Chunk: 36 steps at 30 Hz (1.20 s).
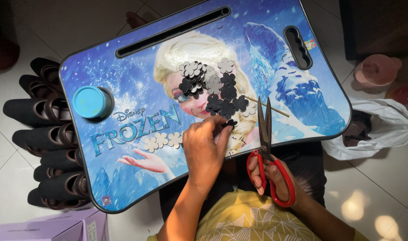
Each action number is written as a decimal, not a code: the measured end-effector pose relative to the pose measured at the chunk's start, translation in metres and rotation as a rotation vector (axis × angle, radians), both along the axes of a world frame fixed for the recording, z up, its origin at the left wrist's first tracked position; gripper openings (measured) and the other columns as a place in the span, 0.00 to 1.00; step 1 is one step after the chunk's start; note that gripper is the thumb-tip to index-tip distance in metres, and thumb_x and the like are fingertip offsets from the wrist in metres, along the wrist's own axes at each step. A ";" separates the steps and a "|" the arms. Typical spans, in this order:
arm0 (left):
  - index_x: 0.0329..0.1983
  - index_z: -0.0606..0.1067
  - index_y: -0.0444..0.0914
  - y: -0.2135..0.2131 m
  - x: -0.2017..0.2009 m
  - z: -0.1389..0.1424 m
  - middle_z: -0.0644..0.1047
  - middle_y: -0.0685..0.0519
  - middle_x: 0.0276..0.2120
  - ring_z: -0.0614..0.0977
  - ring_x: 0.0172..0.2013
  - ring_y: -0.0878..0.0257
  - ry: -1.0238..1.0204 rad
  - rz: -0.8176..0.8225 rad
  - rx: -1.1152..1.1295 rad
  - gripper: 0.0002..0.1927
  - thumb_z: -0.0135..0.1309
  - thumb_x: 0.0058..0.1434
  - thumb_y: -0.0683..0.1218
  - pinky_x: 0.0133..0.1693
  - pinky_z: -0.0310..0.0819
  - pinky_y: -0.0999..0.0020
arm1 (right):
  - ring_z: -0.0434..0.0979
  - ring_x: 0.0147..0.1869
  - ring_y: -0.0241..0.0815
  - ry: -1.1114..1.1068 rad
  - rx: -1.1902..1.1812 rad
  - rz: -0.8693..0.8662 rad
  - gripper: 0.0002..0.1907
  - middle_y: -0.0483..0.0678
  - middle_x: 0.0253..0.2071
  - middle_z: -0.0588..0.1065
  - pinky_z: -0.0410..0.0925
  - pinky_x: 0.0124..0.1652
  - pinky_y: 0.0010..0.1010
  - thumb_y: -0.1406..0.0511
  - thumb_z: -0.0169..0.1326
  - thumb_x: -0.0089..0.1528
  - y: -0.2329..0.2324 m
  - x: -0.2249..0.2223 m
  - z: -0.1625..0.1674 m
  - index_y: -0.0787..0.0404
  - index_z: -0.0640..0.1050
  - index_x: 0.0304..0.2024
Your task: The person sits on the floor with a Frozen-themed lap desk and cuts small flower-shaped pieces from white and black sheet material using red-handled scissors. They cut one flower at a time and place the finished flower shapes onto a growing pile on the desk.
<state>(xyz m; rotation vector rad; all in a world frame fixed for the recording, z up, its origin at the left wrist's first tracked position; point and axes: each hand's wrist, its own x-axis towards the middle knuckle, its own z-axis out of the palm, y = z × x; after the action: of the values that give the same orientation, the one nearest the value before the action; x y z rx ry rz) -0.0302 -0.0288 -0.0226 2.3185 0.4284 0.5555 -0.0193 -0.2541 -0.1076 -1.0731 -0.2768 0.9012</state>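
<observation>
Here, left hand (206, 147) on black flower (230, 123), near tray edge (302, 139); right hand (268, 174) around scissors (266, 147).

I see a blue round tub (92, 101) in the tray's corner; black rolled sheets (48, 134) stacked on the floor beside; a white plastic bag (382, 127); a pink bowl (377, 70); a lilac box (48, 227).

a single head-worn camera looks steeply down from above the person's lap, close in. the lap desk (123, 76) fills most of the view beyond the fingertips (222, 127), with pale floor tiles (382, 178) around its edges.
</observation>
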 end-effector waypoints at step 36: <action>0.60 0.74 0.32 -0.001 -0.037 -0.002 0.82 0.53 0.40 0.80 0.40 0.73 0.049 -0.086 -1.054 0.22 0.60 0.62 0.35 0.43 0.76 0.78 | 0.66 0.27 0.31 -0.260 -0.319 0.342 0.40 0.40 0.24 0.65 0.64 0.28 0.24 0.32 0.49 0.57 0.015 0.014 0.051 0.61 0.69 0.44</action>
<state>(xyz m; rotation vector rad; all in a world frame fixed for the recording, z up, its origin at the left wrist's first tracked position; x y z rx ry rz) -0.0672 -0.0302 -0.0242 1.3250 0.4846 0.1454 -0.0050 -0.2386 -0.0569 -1.4706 -0.5583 1.1364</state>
